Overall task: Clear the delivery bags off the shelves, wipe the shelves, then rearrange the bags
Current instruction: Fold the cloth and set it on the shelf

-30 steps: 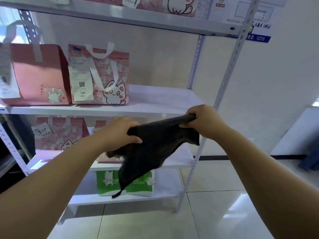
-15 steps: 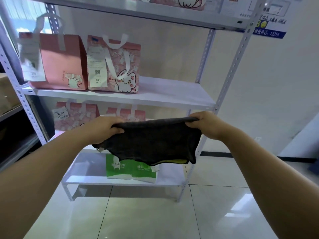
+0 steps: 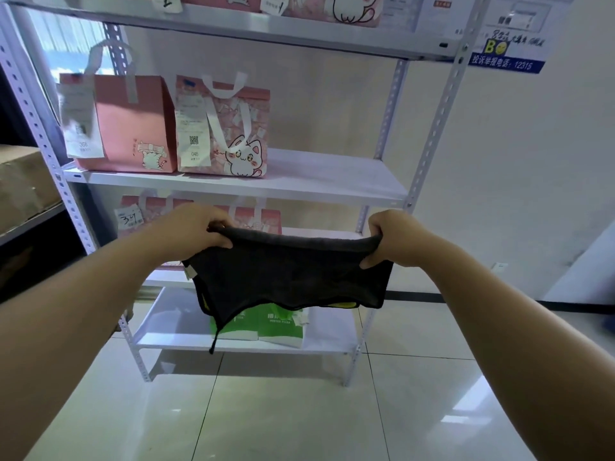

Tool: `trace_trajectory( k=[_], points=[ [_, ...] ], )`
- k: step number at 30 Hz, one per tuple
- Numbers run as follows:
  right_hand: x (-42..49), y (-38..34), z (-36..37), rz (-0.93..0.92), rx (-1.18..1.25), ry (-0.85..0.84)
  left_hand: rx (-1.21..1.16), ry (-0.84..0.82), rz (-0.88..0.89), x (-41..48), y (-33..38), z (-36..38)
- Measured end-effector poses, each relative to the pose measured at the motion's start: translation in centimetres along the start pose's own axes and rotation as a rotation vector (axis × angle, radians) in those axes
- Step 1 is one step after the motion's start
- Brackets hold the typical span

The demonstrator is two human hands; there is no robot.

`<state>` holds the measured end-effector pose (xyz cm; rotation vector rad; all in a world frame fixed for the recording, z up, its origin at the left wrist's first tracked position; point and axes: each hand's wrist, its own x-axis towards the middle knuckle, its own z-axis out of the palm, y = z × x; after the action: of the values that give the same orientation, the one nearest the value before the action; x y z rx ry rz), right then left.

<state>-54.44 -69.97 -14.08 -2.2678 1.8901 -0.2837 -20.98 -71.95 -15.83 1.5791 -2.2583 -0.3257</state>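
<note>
A dark grey cloth point(image 3: 293, 274) hangs stretched between my hands in front of the white metal shelf unit point(image 3: 332, 191). My left hand point(image 3: 196, 229) grips its top left corner, and my right hand point(image 3: 392, 239) grips the top right corner. On the middle shelf stand a plain pink bag point(image 3: 129, 124) with a receipt and a pink cat-print bag point(image 3: 229, 128) with white handles. More pink bags point(image 3: 266, 217) on the shelf below are partly hidden by my hands and the cloth. A green and white bag point(image 3: 276, 327) sits on the bottom shelf.
The top shelf point(image 3: 299, 31) carries more pink bags, cut off by the frame. A cardboard box point(image 3: 23, 181) sits on a neighbouring rack at left. A notice sheet point(image 3: 512, 38) hangs on the wall at right. Glossy tiled floor point(image 3: 283, 410) lies below.
The cloth has gone from bunched and dangling to spread flat between my hands, which moved apart. My view has shifted left and back, showing more of the shelf unit.
</note>
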Motion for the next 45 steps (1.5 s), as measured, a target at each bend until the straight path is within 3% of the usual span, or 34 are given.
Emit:
trace_trajectory(
  k=[6,12,20,25,32,37,41,45],
  points=[
    [-0.9,-0.2,0.4,-0.117,0.234,-0.031,0.073,0.053,-0.036,-0.1,0.9,-0.4],
    [-1.8,-0.6,-0.4,-0.012,0.545,-0.072,0.082,0.129,-0.054,-0.2,1.8,-1.9],
    [-2.0,0.2,-1.8,-0.097,0.2,0.009,0.156,0.091,-0.034,-1.1,1.7,-2.8],
    [-2.1,0.0,-2.5,-0.045,0.075,0.123,0.113,0.112,0.021,-1.5,1.6,-2.6],
    [-2.8,1.2,-2.7,-0.036,0.176,0.151,0.026,0.201,0.031,-1.4,2.3,-3.5],
    [-3.1,2.2,-2.4,-0.117,0.399,0.073,0.03,0.159,-0.006,-1.4,2.0,-3.7],
    [-3.1,2.4,-2.3,-0.138,0.531,0.115,0.019,0.139,-0.003,-1.6,1.5,-3.9],
    [-2.5,2.5,-2.6,-0.132,0.45,0.117,0.0,0.137,0.022,-1.2,1.4,-4.0]
  ],
)
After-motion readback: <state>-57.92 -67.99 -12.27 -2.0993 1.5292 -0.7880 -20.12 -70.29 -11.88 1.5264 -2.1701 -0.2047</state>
